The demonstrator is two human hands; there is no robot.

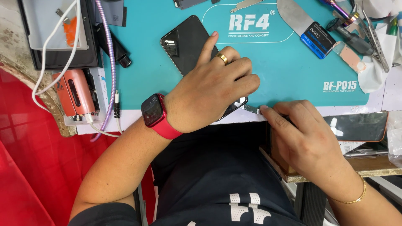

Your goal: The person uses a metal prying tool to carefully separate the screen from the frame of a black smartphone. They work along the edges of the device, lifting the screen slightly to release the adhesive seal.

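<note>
1. Head view: the left hand [211,86] lies on a black smartphone [188,42], near the front edge of the teal work mat [289,71]. The index finger is stretched out flat on the glass, and the other fingers are curled and press on the lower part of the phone.
2. The phone lies face up and tilted; its lower corner reaches the front edge of the mat.
3. The right hand [307,138] is at the front edge of the mat, just beside that corner. Its fingers are pressed together and pinch a thin metal blade [252,109], whose tip touches the phone corner.
4. A red smartwatch [155,113] is on the left wrist.
5. At the back right corner of the mat lie tweezers [374,39] and a flat metal spatula [307,27].
6. At the left edge stands an orange device [75,94] with white cables [54,37].
</note>
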